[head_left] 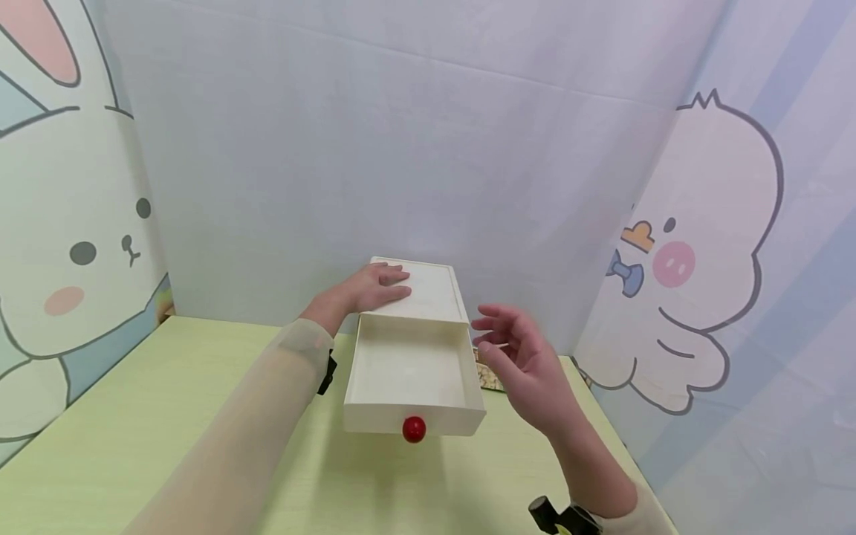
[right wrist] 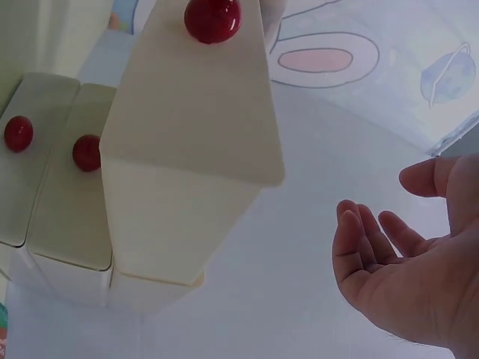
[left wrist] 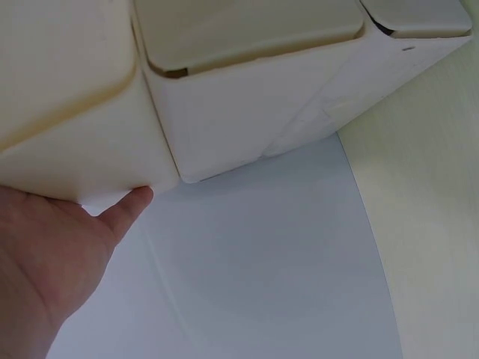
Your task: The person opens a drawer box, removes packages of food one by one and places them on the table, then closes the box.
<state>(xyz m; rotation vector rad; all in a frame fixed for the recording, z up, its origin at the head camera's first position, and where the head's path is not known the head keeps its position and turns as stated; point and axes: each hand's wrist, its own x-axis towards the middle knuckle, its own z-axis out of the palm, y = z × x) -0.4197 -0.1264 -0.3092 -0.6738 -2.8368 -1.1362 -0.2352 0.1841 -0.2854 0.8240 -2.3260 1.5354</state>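
Observation:
A white drawer cabinet [head_left: 435,286] stands with its top drawer [head_left: 414,364] pulled out, the inside bare. On the drawer's front is a round red knob [head_left: 414,429]. My left hand [head_left: 376,288] rests flat on the cabinet's top, fingers spread; in the left wrist view its thumb side lies against the white edge. To the right of the drawer my right hand [head_left: 521,364] hovers with fingers loosely bent and nothing in them. The right wrist view shows that hand [right wrist: 412,277] apart from the drawer's side, with two lower drawers [right wrist: 71,187] pushed in, each with a red knob.
The cabinet stands on a pale green-yellow table [head_left: 221,379]. Behind it hangs a grey-white cloth wall [head_left: 401,148], with cartoon-printed cloth [head_left: 702,245] at the sides. A brownish patterned flat thing [head_left: 490,377] lies beside the drawer, partly behind my right hand.

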